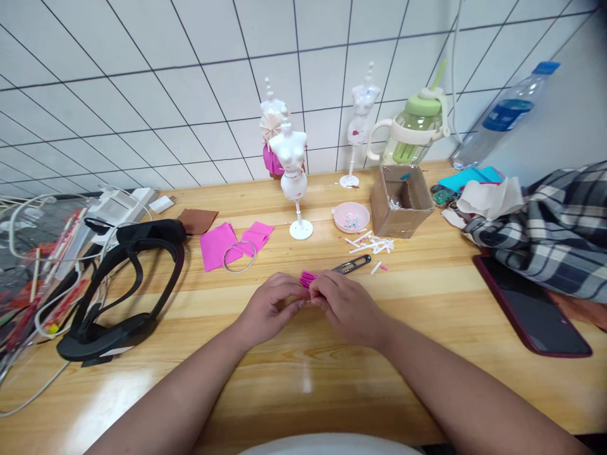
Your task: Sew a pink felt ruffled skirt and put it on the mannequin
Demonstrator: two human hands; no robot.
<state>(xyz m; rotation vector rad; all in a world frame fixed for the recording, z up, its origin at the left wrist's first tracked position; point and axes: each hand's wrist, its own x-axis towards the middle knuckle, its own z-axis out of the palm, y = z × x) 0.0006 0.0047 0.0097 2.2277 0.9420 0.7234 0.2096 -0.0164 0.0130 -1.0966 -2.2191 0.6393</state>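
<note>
A small pleated piece of magenta paper (308, 279) is pinched between my two hands, low over the wooden table. My left hand (274, 308) grips its near left side with thumb and fingers together. Fingers curled, my right hand (345, 304) closes on the right side and hides part of the folds. Just beyond the right hand lie black thread snips (353, 264). Flat magenta sheets (222, 245) rest to the left, with a thin wire ring (239, 256) across them. A white mini dress form (294, 170) stands behind the hands.
A pink dish (351, 218) of beads, paper scraps (372, 243) and a cardboard box (401, 201) sit back right. Farther right are a green-lidded jug (411, 129), a bottle (507, 117) and a phone (535, 309). A black headset (128, 284) and cables occupy the left.
</note>
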